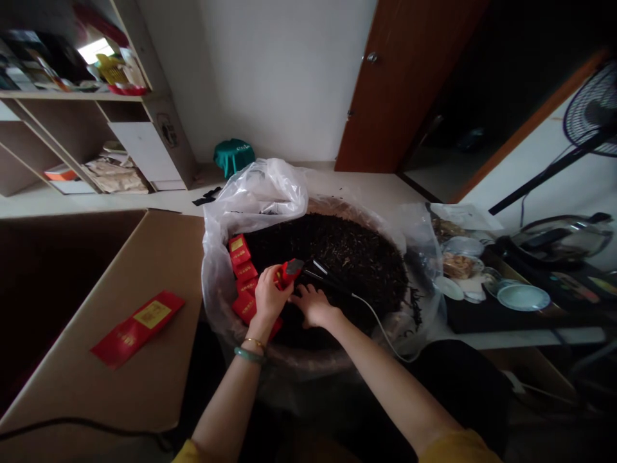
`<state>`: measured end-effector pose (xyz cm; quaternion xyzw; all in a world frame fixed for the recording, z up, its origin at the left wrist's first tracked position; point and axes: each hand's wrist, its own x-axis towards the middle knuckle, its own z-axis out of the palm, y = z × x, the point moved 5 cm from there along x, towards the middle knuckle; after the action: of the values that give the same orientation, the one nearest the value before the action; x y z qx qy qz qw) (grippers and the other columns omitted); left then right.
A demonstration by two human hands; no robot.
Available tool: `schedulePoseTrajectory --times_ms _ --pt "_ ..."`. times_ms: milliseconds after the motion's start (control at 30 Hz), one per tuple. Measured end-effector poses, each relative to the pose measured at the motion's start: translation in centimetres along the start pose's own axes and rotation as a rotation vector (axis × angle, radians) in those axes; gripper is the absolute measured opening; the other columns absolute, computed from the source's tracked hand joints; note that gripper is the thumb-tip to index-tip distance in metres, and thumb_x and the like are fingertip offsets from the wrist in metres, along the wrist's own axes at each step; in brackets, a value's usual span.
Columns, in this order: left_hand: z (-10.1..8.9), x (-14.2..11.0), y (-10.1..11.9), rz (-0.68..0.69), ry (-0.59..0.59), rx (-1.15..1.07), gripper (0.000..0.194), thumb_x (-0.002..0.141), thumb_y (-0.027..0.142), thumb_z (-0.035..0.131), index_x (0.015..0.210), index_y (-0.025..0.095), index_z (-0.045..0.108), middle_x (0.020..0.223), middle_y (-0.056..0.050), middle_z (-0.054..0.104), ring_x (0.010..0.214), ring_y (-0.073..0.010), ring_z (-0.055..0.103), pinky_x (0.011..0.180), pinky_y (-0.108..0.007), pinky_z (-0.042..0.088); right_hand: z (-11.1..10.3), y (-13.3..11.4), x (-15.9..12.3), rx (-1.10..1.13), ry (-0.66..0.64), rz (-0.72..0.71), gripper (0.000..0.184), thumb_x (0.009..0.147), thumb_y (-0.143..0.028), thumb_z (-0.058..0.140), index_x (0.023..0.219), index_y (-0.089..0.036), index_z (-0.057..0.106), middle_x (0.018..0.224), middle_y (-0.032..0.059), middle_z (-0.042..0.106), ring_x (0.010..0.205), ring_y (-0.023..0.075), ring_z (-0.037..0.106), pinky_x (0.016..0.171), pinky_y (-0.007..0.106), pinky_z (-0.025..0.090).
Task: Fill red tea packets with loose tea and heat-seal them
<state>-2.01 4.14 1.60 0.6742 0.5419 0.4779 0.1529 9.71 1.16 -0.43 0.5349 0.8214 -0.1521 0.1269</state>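
Note:
My left hand (270,297) is closed around a small red packet (288,271), whose opening looks grey and silvery. Beside it, my right hand (312,306) reaches into the dark loose leaves, which look like tea (344,241), with its fingers spread and nothing visible in them. A black flat-iron-like tool (332,278) with pale plates and a white cord lies on the leaves just beyond my right hand. Several red packets with gold print (239,249) are heaped along the left inside of the round basket. A clear plastic bag (214,270) lines that basket.
To the left, a flat red packet (139,328) lies on a flap of the cardboard box (168,257). Glass dishes (523,296) and tubs stand on a dark side table at right, near a fan (590,112). Behind are a green-covered bin (234,156) and shelves (159,122).

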Motion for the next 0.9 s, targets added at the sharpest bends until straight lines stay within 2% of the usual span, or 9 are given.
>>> schedulePoseTrajectory --times_ms 67,167,267,333,433,567,733,800,900 --pt "0.0 0.0 0.1 0.002 -0.01 -0.007 0.042 0.067 0.016 0.07 0.107 0.021 0.059 0.103 -0.006 0.063 0.095 -0.0215 0.062 0.08 -0.035 0.055 0.2 0.3 -0.1 -0.021 0.019 0.082 0.076 0.058 -0.022 0.08 0.128 -0.03 0.05 0.131 0.014 0.044 0.116 0.0374 0.044 0.085 0.048 0.043" --pt "0.0 0.0 0.2 0.008 -0.022 -0.018 0.042 0.067 0.016 0.071 0.106 0.021 0.059 0.101 -0.005 0.063 0.093 -0.0208 0.062 0.079 -0.035 0.055 -0.1 0.5 -0.4 0.004 0.088 0.149 0.059 0.065 -0.013 0.072 0.12 -0.028 0.056 0.123 0.013 0.05 0.109 0.0321 0.05 0.079 0.041 0.045" --pt "0.0 0.0 0.1 0.008 -0.025 -0.031 0.042 0.067 0.017 0.072 0.107 0.021 0.058 0.101 -0.005 0.063 0.092 -0.0203 0.063 0.078 -0.034 0.055 -0.7 1.6 -0.8 0.18 0.17 0.151 0.047 0.065 -0.008 0.067 0.109 -0.024 0.061 0.115 0.0116 0.053 0.098 0.0259 0.056 0.072 0.033 0.046" --pt "0.0 0.0 0.1 0.001 -0.026 -0.04 0.043 0.066 0.017 0.072 0.107 0.021 0.058 0.101 -0.004 0.063 0.091 -0.0199 0.063 0.078 -0.034 0.055 -1.3 3.0 -1.2 0.357 0.258 0.132 0.041 0.062 -0.007 0.066 0.101 -0.021 0.063 0.108 0.0092 0.057 0.093 0.0223 0.059 0.075 0.031 0.046" --pt "0.2 -0.1 -0.1 -0.014 -0.034 -0.049 0.044 0.066 0.017 0.072 0.107 0.021 0.058 0.101 -0.004 0.063 0.091 -0.0195 0.063 0.079 -0.033 0.055 -2.9 5.2 -2.1 0.625 0.423 0.068 0.032 0.061 -0.007 0.064 0.091 -0.019 0.064 0.093 0.003 0.063 0.088 0.0189 0.06 0.082 0.03 0.045" --pt "0.3 -0.2 -0.2 -0.025 -0.063 -0.043 0.046 0.064 0.015 0.073 0.107 0.021 0.058 0.102 -0.004 0.063 0.092 -0.0197 0.062 0.078 -0.034 0.055 -6.5 6.8 -3.9 0.838 0.565 0.001 0.022 0.066 -0.02 0.06 0.088 -0.02 0.063 0.084 -0.0016 0.065 0.081 0.0177 0.06 0.08 0.031 0.045" --pt "0.4 -0.3 0.2 -0.001 -0.088 -0.036 0.047 0.063 0.014 0.073 0.108 0.021 0.058 0.101 -0.004 0.063 0.091 -0.0196 0.062 0.077 -0.033 0.055 -11.5 6.0 -5.2 0.865 0.717 -0.062 0.021 0.066 -0.024 0.061 0.086 -0.02 0.062 0.087 -0.0015 0.065 0.082 0.0172 0.058 0.08 0.03 0.044" --pt "0.4 -0.3 0.3 0.005 -0.09 -0.034 0.047 0.063 0.015 0.073 0.108 0.021 0.058 0.1 -0.004 0.063 0.09 -0.0193 0.062 0.077 -0.033 0.055 -12.6 5.2 -5.0 0.842 0.756 -0.089 0.02 0.066 -0.024 0.061 0.086 -0.02 0.062 0.086 -0.0012 0.065 0.081 0.0172 0.058 0.08 0.03 0.044" --pt "0.3 -0.3 0.4 -0.001 -0.091 -0.044 0.046 0.063 0.016 0.073 0.107 0.021 0.058 0.1 -0.004 0.063 0.089 -0.0191 0.062 0.076 -0.033 0.055 -13.0 3.9 -4.3 0.79 0.783 -0.115 0.019 0.067 -0.021 0.062 0.085 -0.021 0.063 0.087 -0.0007 0.064 0.083 0.0173 0.059 0.082 0.031 0.045"
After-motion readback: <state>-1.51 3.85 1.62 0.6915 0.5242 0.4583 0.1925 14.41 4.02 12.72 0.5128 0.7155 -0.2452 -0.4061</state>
